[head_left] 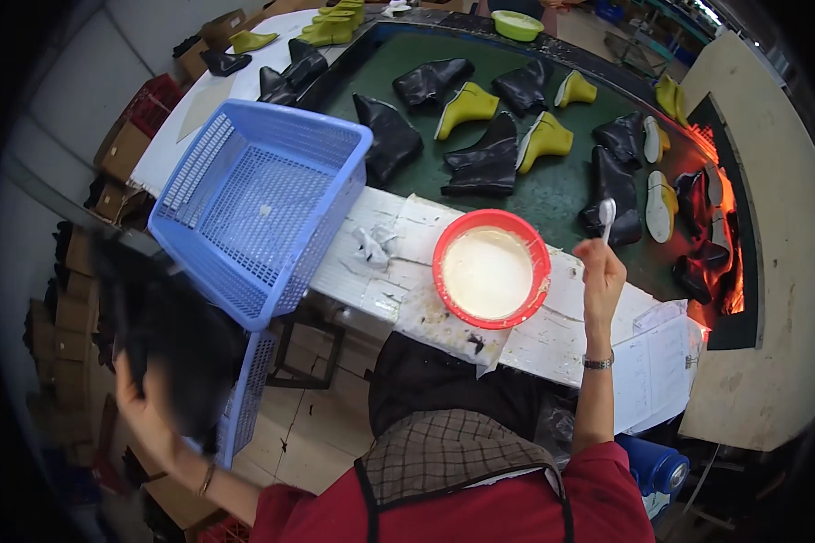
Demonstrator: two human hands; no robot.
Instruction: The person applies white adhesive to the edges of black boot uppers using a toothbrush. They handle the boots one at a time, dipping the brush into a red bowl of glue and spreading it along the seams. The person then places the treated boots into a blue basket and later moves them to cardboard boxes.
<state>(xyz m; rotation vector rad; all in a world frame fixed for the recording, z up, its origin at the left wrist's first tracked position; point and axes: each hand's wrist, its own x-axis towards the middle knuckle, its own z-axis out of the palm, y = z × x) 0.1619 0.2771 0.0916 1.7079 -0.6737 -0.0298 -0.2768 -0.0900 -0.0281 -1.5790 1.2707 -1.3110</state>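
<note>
No lettering or number can be read. Paper (652, 380) at the right end of the white bench (566, 317): faint marks visible, too small to make out; handwritten or printed, cannot be determined. Boxes (125, 152) at far left: too dim and small for any lettering to be read.

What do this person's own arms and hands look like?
The left hand and right hand are ungloved. Dark red sleeves leave the forearms bare. On the right is a silvery wristband; on the left, a thin bracelet.
</note>
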